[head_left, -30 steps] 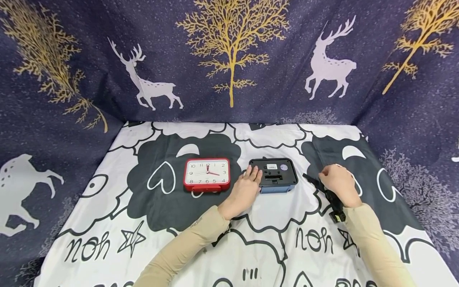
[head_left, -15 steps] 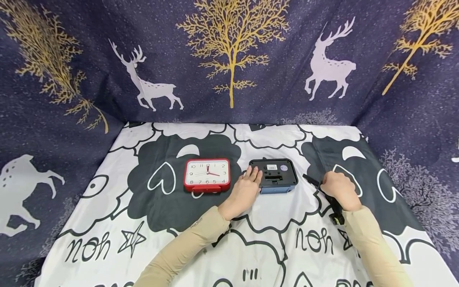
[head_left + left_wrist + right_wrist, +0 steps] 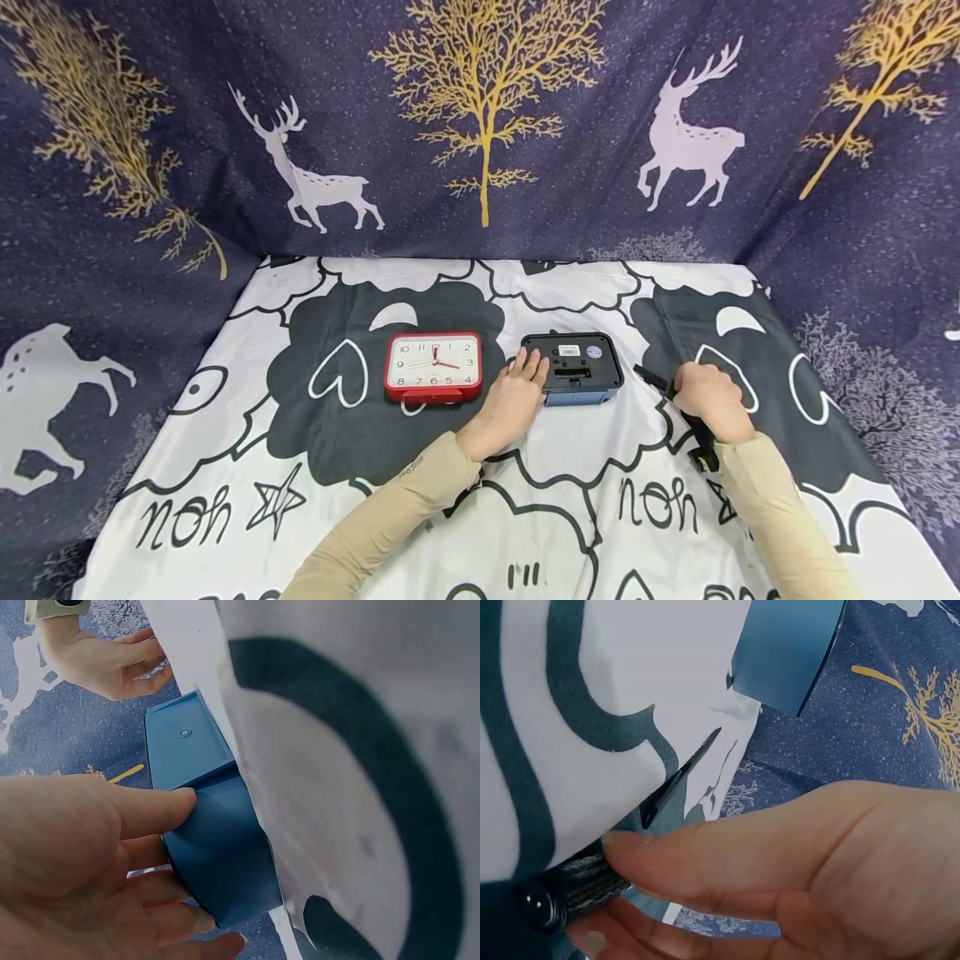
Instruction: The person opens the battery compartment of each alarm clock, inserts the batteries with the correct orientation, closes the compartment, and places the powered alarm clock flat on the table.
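A blue alarm clock with a black back lies face down in the middle of the cloth in the head view. My left hand grips its left end. In the left wrist view, the thumb presses the blue side and the other fingers reach round the back. To the right, my right hand is low over the cloth. Its thumb and fingers pinch a black battery with a shiny round end, hidden from the head view. Just beyond lies a thin black strip, like a battery cover.
A red alarm clock with a white dial lies face up left of the blue one. The white and dark patterned cloth covers the table. A dark blue curtain with deer and trees hangs behind and at both sides.
My right hand has shifted slightly right and toward me, with its fingers drawn in. The left hand and both clocks have stayed in place.
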Tool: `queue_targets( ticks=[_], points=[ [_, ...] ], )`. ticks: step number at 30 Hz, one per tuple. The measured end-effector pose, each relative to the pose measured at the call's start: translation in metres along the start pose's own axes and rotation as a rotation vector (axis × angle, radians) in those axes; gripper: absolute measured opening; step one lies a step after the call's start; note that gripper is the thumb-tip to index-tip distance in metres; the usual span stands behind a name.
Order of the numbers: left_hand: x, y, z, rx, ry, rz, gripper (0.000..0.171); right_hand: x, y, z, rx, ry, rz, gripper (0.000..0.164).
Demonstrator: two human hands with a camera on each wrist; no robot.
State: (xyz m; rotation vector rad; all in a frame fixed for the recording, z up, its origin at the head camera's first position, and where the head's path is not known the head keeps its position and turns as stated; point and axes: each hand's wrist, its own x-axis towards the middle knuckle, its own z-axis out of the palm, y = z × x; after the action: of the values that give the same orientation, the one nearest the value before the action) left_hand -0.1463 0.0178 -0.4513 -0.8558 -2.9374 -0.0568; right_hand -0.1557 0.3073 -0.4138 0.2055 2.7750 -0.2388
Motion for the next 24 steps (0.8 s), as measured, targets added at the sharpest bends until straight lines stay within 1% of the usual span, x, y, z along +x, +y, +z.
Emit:
queue_targets(
  ticks=[3, 6, 10, 17, 24],
  points=[
    [-0.0003, 0.0002, -0.0006, -0.007, -0.003, -0.002, 0.055, -0.0006, -0.0020, -0.0007, -0.009, 0.000, 0.008, 0.009],
    [-0.0006, 0.0003, -0.0015, -0.006, -0.004, 0.000, 0.055, -0.0010, -0.0027, -0.0016, -0.005, 0.011, 0.003, 0.008],
    [-0.0006, 0.0003, -0.0025, 0.003, 0.000, 0.002, 0.055, -0.0014, -0.0012, -0.0036, 0.024, 0.053, -0.006, 0.008],
    [-0.0007, 0.0001, -0.0031, 0.003, 0.002, 0.002, 0.055, -0.0009, 0.0002, -0.0043, 0.065, 0.153, -0.050, 0.021],
    [-0.0006, 0.0002, -0.0008, 0.005, 0.000, 0.005, 0.055, -0.0003, -0.0047, -0.0021, 0.110, 0.244, -0.108, 0.028]
  ],
)
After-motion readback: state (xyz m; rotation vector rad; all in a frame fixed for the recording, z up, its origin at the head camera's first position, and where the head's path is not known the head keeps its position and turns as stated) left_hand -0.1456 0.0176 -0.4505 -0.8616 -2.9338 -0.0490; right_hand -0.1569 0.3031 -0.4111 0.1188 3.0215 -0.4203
